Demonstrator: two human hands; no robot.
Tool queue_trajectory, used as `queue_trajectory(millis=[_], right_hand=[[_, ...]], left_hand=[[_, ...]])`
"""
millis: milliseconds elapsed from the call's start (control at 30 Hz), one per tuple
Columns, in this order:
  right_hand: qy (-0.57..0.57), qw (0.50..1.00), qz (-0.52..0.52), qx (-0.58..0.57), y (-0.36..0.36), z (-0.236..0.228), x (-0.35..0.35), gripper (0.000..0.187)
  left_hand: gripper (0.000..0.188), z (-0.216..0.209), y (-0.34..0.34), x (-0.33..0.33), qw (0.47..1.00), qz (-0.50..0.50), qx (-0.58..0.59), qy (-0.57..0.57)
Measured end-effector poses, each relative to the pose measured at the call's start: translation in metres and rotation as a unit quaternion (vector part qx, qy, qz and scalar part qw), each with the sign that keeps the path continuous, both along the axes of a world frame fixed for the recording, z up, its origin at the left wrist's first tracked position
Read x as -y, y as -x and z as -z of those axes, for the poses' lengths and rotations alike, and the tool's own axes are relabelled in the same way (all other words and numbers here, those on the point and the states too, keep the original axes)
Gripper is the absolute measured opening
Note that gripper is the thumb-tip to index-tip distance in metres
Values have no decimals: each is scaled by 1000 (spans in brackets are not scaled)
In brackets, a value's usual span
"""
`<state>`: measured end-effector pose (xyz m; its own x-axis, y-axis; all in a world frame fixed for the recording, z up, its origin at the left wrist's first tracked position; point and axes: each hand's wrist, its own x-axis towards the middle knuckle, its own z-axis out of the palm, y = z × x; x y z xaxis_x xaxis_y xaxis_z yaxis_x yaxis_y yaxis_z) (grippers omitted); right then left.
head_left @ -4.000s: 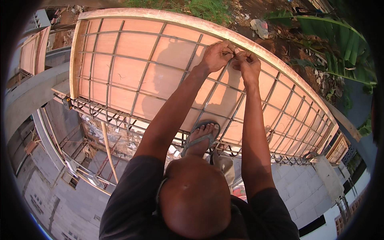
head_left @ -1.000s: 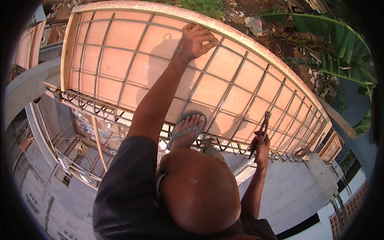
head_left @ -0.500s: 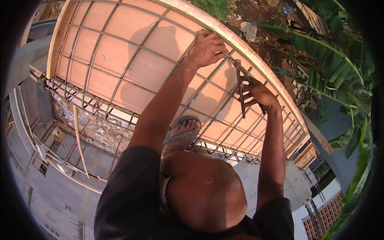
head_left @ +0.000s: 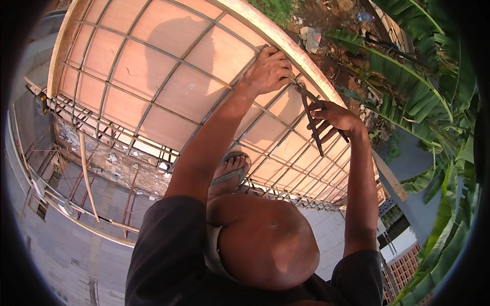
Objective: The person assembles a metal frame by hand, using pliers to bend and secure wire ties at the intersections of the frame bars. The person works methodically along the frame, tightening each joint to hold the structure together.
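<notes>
My right hand (head_left: 338, 118) is closed around dark metal pincers (head_left: 312, 118), its fingers reaching between the two spread handles. The jaws of the pincers meet a crossing of the steel bars close to the far wooden edge. Right beside the jaws, my left hand (head_left: 268, 70) rests on the rebar grid (head_left: 178, 60) with fingers curled and pinched. Whatever sits between those fingertips is too small to make out. Under the bars lies an orange-brown plywood panel (head_left: 115, 61). My sandalled foot (head_left: 232, 171) stands on the near part of the grid.
A raised wooden board (head_left: 306, 61) borders the far side. Beyond it are soil, rubble and banana leaves (head_left: 408, 76). At the near left the panel ends above a drop, with a wooden pole (head_left: 88, 173) and grey paving (head_left: 66, 245) far below. A yellow-black tape measure (head_left: 41, 103) hangs at the left corner.
The whole view has shifted slightly. The pincers have swung a little, their handle ends moving right and down with my right hand. My left hand stays at the same bar crossing.
</notes>
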<state>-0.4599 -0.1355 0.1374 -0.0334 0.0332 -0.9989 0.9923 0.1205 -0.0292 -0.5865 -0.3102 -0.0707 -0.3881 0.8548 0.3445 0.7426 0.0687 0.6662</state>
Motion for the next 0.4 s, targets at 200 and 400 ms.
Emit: queue_trajectory(millis=[200,400], right_hand=[[6,999,-28,17,13,5,-2,36],[21,1000,10,9,8,7,-9,37]], left_hand=[[11,-3,1,1,999,14,36,3],[10,-6,2,2,999,15,41,4]])
